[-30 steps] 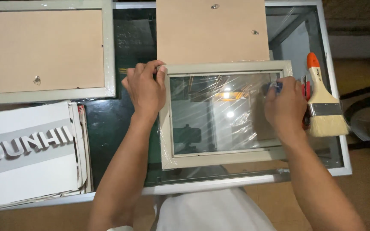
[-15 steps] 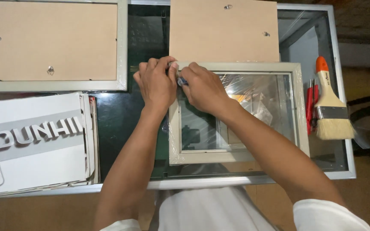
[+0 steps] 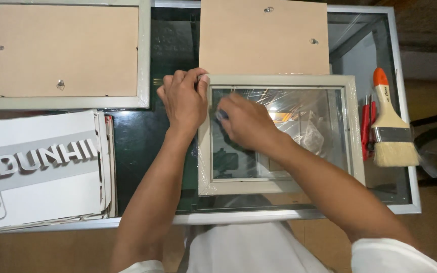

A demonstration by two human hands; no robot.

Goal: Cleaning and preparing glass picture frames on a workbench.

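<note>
A person's two bare hands work over a pale grey picture frame [image 3: 279, 186] lying flat near the front edge of a glass-topped bench [image 3: 403, 151]. The frame is wrapped in clear, wrinkled plastic film [image 3: 304, 126] that catches the light.

The left hand [image 3: 183, 103] is curled over the frame's far left corner, fingers closed on the corner and gripping it. The right hand [image 3: 246, 121], its arm crossing the frame from the near right, rests on the film just inside that same corner, fingers closed around a small blue object [image 3: 221, 115] pressed against the film; what the object is cannot be told.

Touching the frame's far edge lies a brown backing board [image 3: 264, 43] with small metal clips. At the far left corner of the bench lies a second grey frame [image 3: 145, 55], face down, showing its brown back. Toward the near left corner sits a stack of white printed cards [image 3: 41, 197]. Along the right edge lie a wide paintbrush [image 3: 390, 129] with an orange-tipped handle and, just beside it, a red tool [image 3: 367, 126].
</note>
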